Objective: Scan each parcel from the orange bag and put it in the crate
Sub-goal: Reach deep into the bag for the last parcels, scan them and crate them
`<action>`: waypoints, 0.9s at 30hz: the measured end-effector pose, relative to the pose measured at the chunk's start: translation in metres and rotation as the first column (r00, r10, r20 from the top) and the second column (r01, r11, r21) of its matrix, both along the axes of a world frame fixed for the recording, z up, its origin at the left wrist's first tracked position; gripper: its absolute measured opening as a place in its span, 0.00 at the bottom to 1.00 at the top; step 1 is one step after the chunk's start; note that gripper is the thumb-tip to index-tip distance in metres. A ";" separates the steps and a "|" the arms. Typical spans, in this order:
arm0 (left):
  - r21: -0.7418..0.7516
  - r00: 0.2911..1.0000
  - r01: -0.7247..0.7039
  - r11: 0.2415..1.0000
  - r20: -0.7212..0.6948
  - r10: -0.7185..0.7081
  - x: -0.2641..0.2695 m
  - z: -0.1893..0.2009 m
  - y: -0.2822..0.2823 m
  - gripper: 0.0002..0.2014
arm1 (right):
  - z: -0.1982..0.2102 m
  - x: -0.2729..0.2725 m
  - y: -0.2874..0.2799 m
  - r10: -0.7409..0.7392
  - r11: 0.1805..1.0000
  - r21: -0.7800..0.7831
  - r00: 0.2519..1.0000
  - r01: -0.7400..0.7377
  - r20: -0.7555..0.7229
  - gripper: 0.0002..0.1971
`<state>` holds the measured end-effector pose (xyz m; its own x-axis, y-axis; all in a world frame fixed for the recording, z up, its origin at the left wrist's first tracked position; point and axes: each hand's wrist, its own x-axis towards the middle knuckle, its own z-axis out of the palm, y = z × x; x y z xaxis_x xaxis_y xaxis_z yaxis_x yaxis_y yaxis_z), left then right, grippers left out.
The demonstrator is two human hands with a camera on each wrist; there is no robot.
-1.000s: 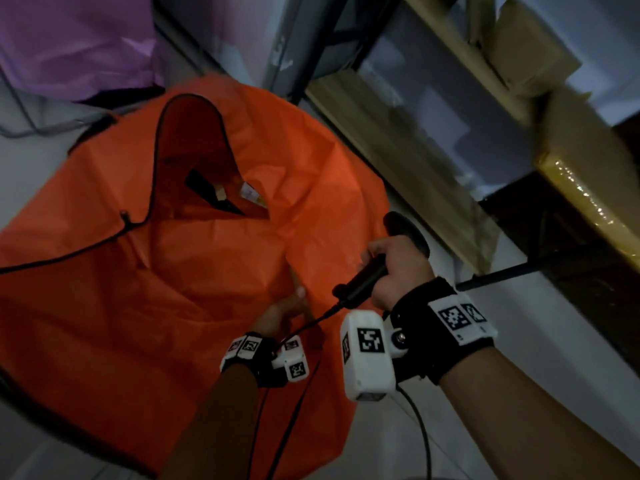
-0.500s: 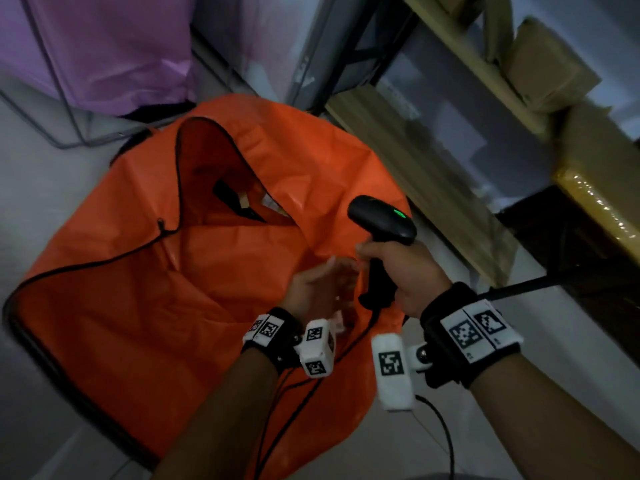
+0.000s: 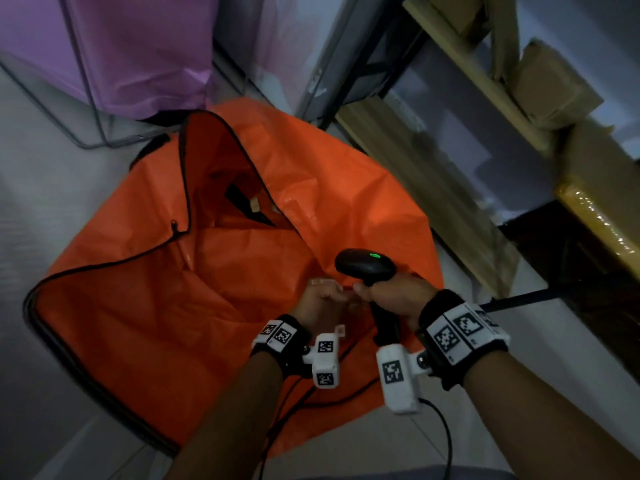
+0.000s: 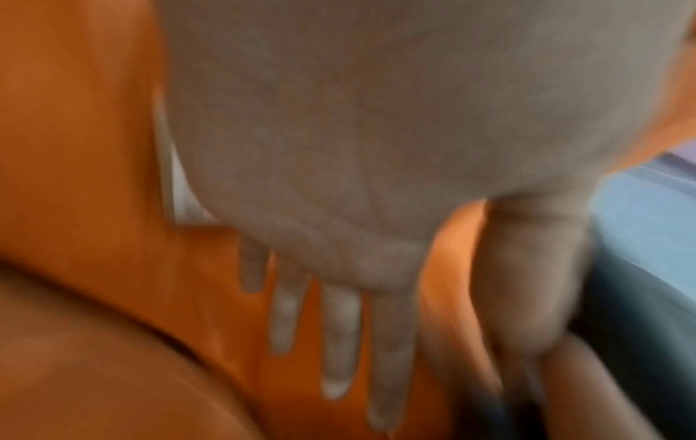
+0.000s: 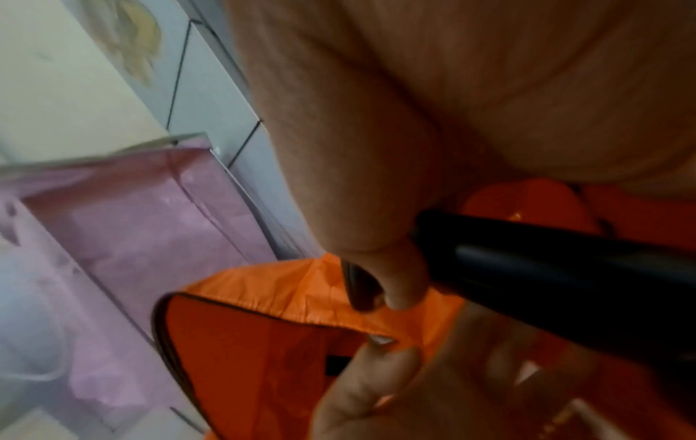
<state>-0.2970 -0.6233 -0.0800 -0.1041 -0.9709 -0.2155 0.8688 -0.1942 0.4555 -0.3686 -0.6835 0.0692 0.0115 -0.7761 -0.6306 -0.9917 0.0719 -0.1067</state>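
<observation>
The orange bag (image 3: pixel 221 306) lies unzipped on the floor, its mouth gaping toward the far side. Deep inside it shows a dark parcel (image 3: pixel 247 206) with a pale label. My right hand (image 3: pixel 391 296) grips the handle of a black barcode scanner (image 3: pixel 367 266), held upright over the bag's right side with a green light lit on its head. My left hand (image 3: pixel 323 294) hovers just left of the scanner handle, holding nothing. Its fingers (image 4: pixel 339 342) are straight above the orange fabric. The scanner handle (image 5: pixel 565 282) crosses the right wrist view. No crate is in view.
A purple bag (image 3: pixel 138 53) hangs in a wire frame at the far left. Wooden shelves (image 3: pixel 433 174) with cardboard boxes (image 3: pixel 554 88) run along the right. The scanner's cable (image 3: pixel 446 438) trails back past my right forearm. Pale floor (image 3: pixel 52 202) lies left of the bag.
My right hand has swung the scanner from lying low to upright, head up. My left hand has lifted off the bag fabric and moved right, close to the scanner handle.
</observation>
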 end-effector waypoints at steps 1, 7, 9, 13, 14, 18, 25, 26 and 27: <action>0.103 0.993 -0.004 0.995 0.117 -0.009 0.007 -0.004 0.003 0.14 | -0.004 -0.004 -0.002 -0.024 0.996 -0.083 1.000 0.023 -0.003 0.36; 0.283 0.925 -0.233 0.930 0.359 0.122 0.047 -0.001 -0.007 0.10 | -0.040 -0.019 -0.042 -0.084 0.951 -0.308 0.978 0.021 -0.192 0.55; 0.218 0.961 -0.238 0.946 0.193 0.197 0.056 0.017 -0.024 0.14 | -0.023 -0.007 -0.024 -0.059 0.963 -0.268 0.981 0.008 -0.184 0.46; 0.149 0.950 -0.207 0.967 0.267 0.162 0.065 0.065 -0.063 0.20 | 0.004 0.000 -0.006 0.134 0.980 -0.112 0.964 -0.163 -0.230 0.23; 0.132 0.930 -0.171 0.976 0.348 0.116 0.066 0.077 -0.069 0.31 | 0.009 0.003 0.000 0.199 0.973 -0.075 0.954 -0.220 -0.222 0.23; 0.122 0.744 -0.209 0.970 0.664 0.076 0.077 0.117 -0.072 0.38 | 0.014 0.022 0.012 0.582 0.811 0.041 0.796 -0.584 -0.166 0.20; 0.045 0.923 0.232 0.972 0.305 -0.234 0.096 0.176 -0.047 0.52 | -0.011 0.027 0.026 0.569 0.790 0.182 0.811 -0.585 0.139 0.29; -0.041 0.959 0.207 0.978 0.208 -0.194 0.096 0.184 -0.043 0.52 | -0.015 0.027 0.023 0.534 0.820 0.151 0.833 -0.552 0.144 0.29; -0.118 0.984 0.164 0.979 0.091 -0.154 0.099 0.189 -0.042 0.50 | -0.013 0.026 0.020 0.484 0.863 0.096 0.866 -0.497 0.126 0.31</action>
